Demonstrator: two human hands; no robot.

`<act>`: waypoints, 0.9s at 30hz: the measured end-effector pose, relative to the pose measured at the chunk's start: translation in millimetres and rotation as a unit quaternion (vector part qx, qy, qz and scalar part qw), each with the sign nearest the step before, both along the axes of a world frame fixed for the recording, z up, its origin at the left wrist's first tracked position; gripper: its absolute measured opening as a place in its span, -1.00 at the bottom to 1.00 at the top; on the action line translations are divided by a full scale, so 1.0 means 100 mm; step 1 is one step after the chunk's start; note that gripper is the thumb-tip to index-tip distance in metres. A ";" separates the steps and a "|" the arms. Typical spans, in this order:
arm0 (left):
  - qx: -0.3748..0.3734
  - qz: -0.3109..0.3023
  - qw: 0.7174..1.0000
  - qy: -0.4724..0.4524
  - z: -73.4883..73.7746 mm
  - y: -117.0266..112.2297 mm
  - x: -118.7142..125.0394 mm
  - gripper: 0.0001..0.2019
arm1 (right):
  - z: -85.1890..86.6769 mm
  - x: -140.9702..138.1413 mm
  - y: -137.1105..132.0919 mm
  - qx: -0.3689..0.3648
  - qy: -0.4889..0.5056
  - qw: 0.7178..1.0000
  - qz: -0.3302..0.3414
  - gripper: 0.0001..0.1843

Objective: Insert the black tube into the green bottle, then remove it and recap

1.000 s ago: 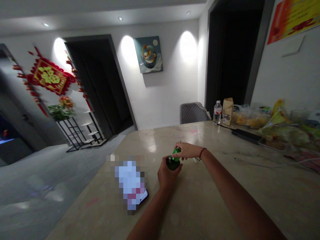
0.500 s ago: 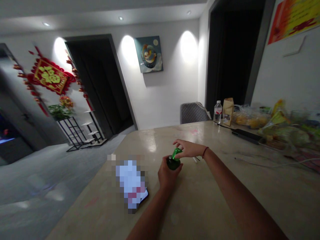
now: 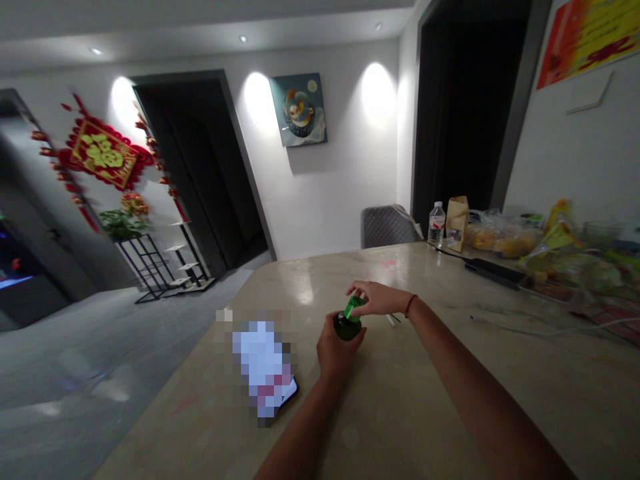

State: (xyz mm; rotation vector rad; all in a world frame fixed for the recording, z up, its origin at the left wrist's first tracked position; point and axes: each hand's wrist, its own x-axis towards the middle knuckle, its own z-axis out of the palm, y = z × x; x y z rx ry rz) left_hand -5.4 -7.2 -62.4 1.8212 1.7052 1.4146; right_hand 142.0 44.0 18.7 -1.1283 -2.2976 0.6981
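Fingers of the left hand [image 3: 332,352] wrap a dark green rounded object [image 3: 347,330] at the frame's lower centre; those of the right hand [image 3: 374,297] curl about a bright green piece [image 3: 353,308] above it, whether pinching I cannot tell.

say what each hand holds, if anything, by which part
The left hand holds the dark green round object by its sides; the right hand touches the bright green piece, its grip unclear.

Shiny green piece [image 3: 352,307], glossy tabletop [image 3: 395,413]
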 end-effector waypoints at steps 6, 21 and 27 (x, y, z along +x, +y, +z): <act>-0.004 -0.002 1.000 0.001 0.00 0.00 0.00 -0.51 | 0.03 0.02 -0.02 0.005 0.001 1.000 -0.016 -0.54; 0.007 0.000 1.000 0.005 -0.02 0.01 -0.01 -0.51 | 0.07 0.05 -0.03 -0.056 0.017 0.997 -0.046 -0.56; -0.007 -0.007 1.000 0.002 -0.01 0.00 -0.01 -0.50 | 0.09 0.11 -0.08 -0.038 0.040 0.998 -0.001 -0.35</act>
